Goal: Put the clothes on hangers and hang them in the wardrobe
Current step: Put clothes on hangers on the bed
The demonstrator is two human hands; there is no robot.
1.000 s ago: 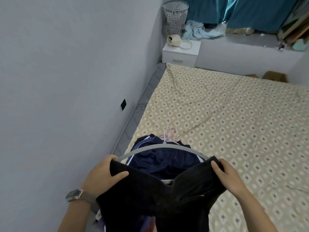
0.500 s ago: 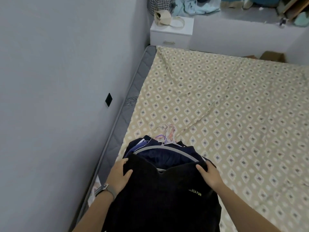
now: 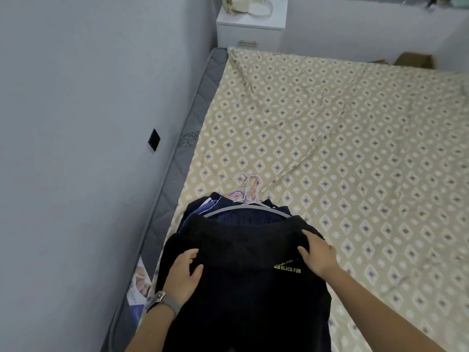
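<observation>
Where the hands gripped the shirt's shoulders a second ago, the left hand (image 3: 183,273) and right hand (image 3: 317,252) now lie flat, fingers relaxed, on the black shirt (image 3: 238,295). It sits lower on the bed (image 3: 355,138), over a grey hanger (image 3: 247,206) atop navy clothes (image 3: 195,212). Beyond, the nightstand (image 3: 250,26) has slid upward.
</observation>
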